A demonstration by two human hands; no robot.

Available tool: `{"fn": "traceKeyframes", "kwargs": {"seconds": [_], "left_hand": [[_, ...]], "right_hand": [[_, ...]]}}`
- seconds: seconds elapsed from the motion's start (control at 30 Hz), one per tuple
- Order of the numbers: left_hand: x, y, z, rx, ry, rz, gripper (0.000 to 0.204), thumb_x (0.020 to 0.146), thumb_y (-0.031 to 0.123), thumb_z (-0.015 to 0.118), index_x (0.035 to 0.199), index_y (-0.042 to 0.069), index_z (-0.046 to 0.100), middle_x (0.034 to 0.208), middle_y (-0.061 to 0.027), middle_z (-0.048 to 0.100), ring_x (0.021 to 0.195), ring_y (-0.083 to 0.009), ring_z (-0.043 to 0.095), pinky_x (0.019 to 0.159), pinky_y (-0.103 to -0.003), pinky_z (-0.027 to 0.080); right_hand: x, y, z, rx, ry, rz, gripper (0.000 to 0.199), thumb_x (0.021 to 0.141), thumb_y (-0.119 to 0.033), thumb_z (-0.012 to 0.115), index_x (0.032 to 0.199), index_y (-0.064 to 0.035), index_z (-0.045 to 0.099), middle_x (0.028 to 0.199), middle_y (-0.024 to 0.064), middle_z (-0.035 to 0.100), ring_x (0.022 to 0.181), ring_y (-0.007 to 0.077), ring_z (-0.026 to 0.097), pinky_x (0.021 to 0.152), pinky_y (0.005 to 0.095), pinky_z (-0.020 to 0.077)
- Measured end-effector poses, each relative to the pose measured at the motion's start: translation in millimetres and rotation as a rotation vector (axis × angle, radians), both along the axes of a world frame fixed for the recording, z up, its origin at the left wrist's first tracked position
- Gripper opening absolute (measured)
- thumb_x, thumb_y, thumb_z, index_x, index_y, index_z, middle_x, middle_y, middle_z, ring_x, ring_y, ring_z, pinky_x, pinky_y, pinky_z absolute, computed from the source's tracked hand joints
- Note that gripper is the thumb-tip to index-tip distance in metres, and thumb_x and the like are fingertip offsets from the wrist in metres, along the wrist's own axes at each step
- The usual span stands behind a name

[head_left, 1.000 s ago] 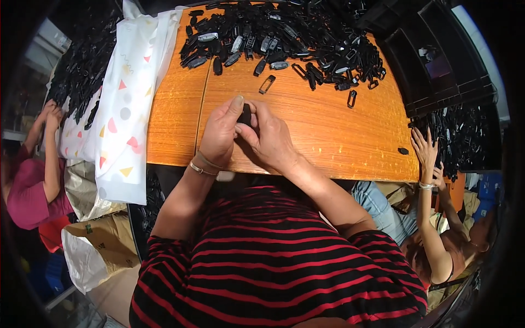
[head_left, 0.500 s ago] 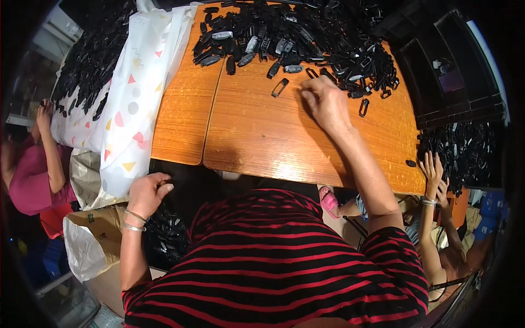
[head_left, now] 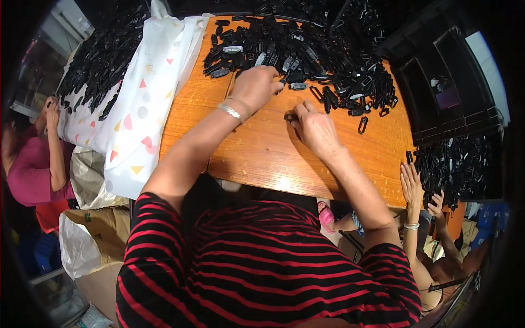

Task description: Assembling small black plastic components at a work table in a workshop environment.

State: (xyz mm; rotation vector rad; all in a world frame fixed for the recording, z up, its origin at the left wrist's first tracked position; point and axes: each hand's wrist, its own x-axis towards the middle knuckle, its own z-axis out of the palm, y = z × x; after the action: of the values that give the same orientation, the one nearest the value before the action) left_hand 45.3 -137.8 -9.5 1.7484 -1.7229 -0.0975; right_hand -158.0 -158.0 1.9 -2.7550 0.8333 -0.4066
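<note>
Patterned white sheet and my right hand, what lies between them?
In the head view, your left forearm, over the wooden tabletop, lies between the sheet and your right hand.

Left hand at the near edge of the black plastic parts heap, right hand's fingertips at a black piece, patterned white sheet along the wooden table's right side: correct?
No: in the head view, the patterned white sheet is along the left side of the wooden table. The rest stands.
</note>
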Motion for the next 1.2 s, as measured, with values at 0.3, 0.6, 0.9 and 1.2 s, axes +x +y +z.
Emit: {"fn": "traceKeyframes", "kwargs": {"seconds": [0.3, 0.6, 0.9, 1.2], "left_hand": [[-19, 5, -17, -0.062, -0.057, 0.032, 0.028, 0.078, 0.013, 0.073, 0.105, 0.007, 0.064, 0.091, -0.0114, 0.064, 0.083, -0.0317, 0.064, 0.073, -0.038, 0.052], [-13, 56, 9, 0.458, 1.155, -0.173, 0.027, 0.090, 0.004, 0.064, 0.115, -0.002, 0.059, 0.103, -0.0067, 0.065, 0.089, -0.0120, 0.065, 0.080, -0.024, 0.055], [-26, 75, -11, 0.095, 1.475, -0.181, 0.025, 0.093, 0.009, 0.062, 0.116, 0.002, 0.059, 0.087, -0.0013, 0.066, 0.076, -0.0066, 0.062, 0.064, -0.017, 0.048], [-26, 77, -6, 0.034, 1.344, -0.141, 0.023, 0.094, 0.012, 0.061, 0.116, 0.004, 0.059, 0.079, 0.0019, 0.064, 0.067, -0.0037, 0.058, 0.058, -0.016, 0.043]], "right_hand": [[-8, -8, -2, 0.133, -0.173, -0.032, 0.022, 0.081, -0.001, 0.068, 0.101, 0.0020, 0.058, 0.095, 0.0195, 0.058, 0.082, 0.0397, 0.062, 0.069, 0.0433, 0.0510], [17, 4, -5, 0.163, -0.508, -0.011, 0.023, 0.086, -0.003, 0.066, 0.106, 0.0019, 0.057, 0.093, 0.0160, 0.062, 0.076, 0.0269, 0.064, 0.064, 0.0343, 0.0509], [35, 32, -3, 0.937, -0.872, -0.166, 0.018, 0.090, -0.005, 0.064, 0.105, 0.0019, 0.058, 0.087, 0.0044, 0.065, 0.066, 0.0069, 0.060, 0.058, 0.0238, 0.0482], [30, 30, 4, 0.339, -0.692, -0.118, 0.018, 0.087, -0.004, 0.067, 0.104, 0.0014, 0.062, 0.086, 0.0041, 0.062, 0.064, 0.0075, 0.056, 0.057, 0.0230, 0.0461]]}}
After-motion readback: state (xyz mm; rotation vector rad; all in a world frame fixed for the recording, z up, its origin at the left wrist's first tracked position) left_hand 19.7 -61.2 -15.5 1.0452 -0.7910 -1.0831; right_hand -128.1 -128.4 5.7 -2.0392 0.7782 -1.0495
